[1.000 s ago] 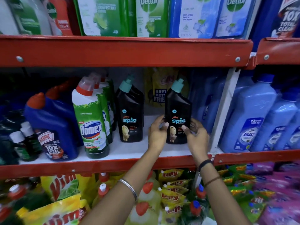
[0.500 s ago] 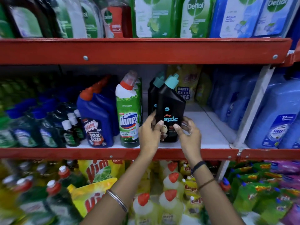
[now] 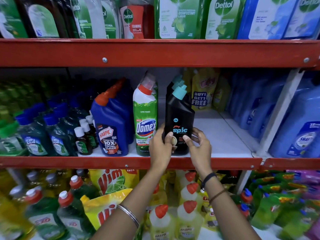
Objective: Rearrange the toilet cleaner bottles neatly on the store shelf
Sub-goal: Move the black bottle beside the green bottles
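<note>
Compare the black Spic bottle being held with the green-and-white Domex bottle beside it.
The black Spic bottle has a teal cap; the green-and-white Domex bottle has a red one. Spic is gripped by the left hand and right hand; Domex stands untouched. Both stand upright with angled necks at the shelf's front.

Both hands grip the black Spic bottle (image 3: 179,116) upright on the shelf (image 3: 223,141), left hand (image 3: 160,146) and right hand (image 3: 199,146) flanking it, just right of the Domex bottle (image 3: 145,116).

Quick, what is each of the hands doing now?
Left hand: closed on the black Spic bottle.
Right hand: closed on the same bottle.
</note>
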`<state>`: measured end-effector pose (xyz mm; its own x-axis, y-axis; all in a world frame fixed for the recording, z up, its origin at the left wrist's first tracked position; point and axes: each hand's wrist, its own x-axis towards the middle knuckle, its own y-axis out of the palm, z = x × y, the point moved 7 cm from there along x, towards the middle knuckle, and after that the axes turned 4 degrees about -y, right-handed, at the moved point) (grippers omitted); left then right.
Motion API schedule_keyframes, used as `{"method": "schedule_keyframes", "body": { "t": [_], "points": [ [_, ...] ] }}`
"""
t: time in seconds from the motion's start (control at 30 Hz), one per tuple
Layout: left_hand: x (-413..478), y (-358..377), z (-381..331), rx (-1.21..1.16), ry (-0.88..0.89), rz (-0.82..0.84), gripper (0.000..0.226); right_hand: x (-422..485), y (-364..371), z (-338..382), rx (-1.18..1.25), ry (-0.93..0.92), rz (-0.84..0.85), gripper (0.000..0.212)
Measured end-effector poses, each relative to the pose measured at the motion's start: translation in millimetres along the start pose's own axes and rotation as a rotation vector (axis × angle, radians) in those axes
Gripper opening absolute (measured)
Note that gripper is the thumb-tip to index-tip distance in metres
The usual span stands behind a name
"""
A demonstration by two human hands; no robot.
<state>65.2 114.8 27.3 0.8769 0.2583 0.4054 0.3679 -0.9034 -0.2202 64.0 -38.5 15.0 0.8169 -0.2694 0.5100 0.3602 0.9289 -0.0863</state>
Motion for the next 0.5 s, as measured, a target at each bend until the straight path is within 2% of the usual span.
{"method": "schedule_keyframes", "body": {
  "t": [0.1,0.2,0.33,0.5],
  "points": [
    [-5.2,2.0,0.9,-0.003,0.015,0.055,0.042,-0.3,-1.6,-4.9,0.002,-0.002,0.024,0.031],
    [-10.0,4.3,8.4,0.07,-0.004,0.121,0.052,-4.0,-2.5,-18.4,0.034,0.045,0.04,0.044],
    [-14.7,4.4,4.0,0.12,0.003,0.189,0.064,-7.4,-2.5,-20.1,0.125,0.112,0.036,0.028],
    [-17.2,1.5,-2.3,0.097,-0.006,0.219,0.071,-7.6,-3.6,-15.0,0.203,0.122,0.027,0.026]
  ]
}}
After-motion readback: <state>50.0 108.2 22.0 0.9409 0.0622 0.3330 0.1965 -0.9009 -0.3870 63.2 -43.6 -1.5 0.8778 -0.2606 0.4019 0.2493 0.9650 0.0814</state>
